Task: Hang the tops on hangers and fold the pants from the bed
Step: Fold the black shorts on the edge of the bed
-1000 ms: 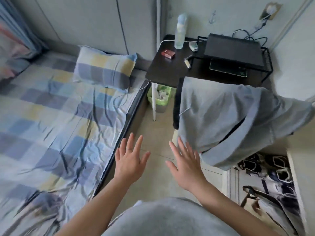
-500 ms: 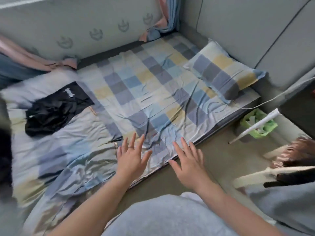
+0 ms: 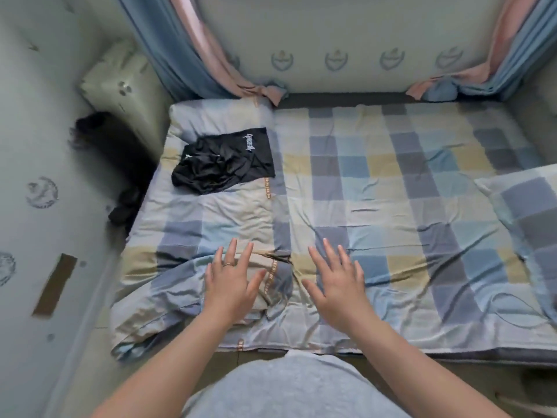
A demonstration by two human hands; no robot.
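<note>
- Garment [image 3: 223, 164], black and crumpled, lies at the far left of the bed [image 3: 391, 206], on top of a folded quilt [image 3: 193, 236]. A white logo shows on its flatter far-right part. Whether it is a top or pants cannot be told from here.
- Its long axis runs roughly left to right, with the bunched end nearer and to the left and the flat end farther and to the right.
- Left hand [image 3: 232, 282] is spread flat, fingers apart, holding nothing, low over the quilt's near edge. The garment lies straight ahead of it and a little left, well apart.
- Right hand [image 3: 334, 282] is likewise spread and holds nothing, just beside the left. It is the farther of the two from the garment.
- Judgement: the left hand has the shorter reach, forward and slightly leftward, and the right would have to cross over.
- Pillow [image 3: 530, 212] sits at the right edge, and curtains [image 3: 187, 55] hang behind the bed.
</note>
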